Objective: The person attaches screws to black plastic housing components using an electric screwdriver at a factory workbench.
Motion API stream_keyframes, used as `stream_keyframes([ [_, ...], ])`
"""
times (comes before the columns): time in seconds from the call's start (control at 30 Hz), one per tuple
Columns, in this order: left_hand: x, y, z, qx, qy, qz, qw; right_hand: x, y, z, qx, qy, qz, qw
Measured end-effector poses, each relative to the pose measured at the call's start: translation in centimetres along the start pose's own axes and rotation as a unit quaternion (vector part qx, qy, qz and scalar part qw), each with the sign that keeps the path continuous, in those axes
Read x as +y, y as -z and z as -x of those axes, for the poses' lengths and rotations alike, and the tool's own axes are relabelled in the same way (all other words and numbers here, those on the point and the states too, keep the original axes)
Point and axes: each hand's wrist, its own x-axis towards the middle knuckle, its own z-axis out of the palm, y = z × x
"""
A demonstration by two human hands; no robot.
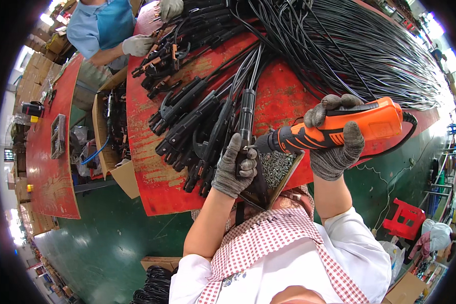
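My left hand (231, 172), in a grey knit glove, is closed around the lower part of a black electrode holder (247, 109) with a cable running from its far end. My right hand (334, 158), gloved alike, grips an orange and black electric screwdriver (377, 120) held sideways. The driver's tip points left and meets the holder beside my left fingers; the exact contact is too small to make out. Below the driver, a tray of small metal screws (277, 168) sits at the table's near edge. Several more black electrode holders (190, 129) lie left of my left hand.
A large bundle of black cables (359, 50) covers the far right of the worn red table (152, 172). At the far left, a co-worker's gloved hand (138, 45) touches other holders. An open carton (102, 134) stands beside the table. A red plastic stool (404, 219) is at right.
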Motion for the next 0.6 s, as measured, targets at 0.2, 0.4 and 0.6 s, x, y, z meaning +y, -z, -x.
stream_keyframes([
  [0.2, -0.4, 0.4, -0.2, 0.037, -0.003, -0.010, 0.999, 0.3, -1.3, -2.1, -0.068, -0.040, 0.055, 0.995],
  [0.4, -0.7, 0.4, -0.2, 0.063, -0.030, -0.067, 0.995, 1.4, -2.6, -3.3, -0.240, -0.147, 0.066, 0.957],
  [0.6, -0.1, 0.5, -0.5, 0.024, -0.009, -0.041, 0.999, 2.3, -2.3, -3.9, -0.278, -0.157, 0.059, 0.946],
])
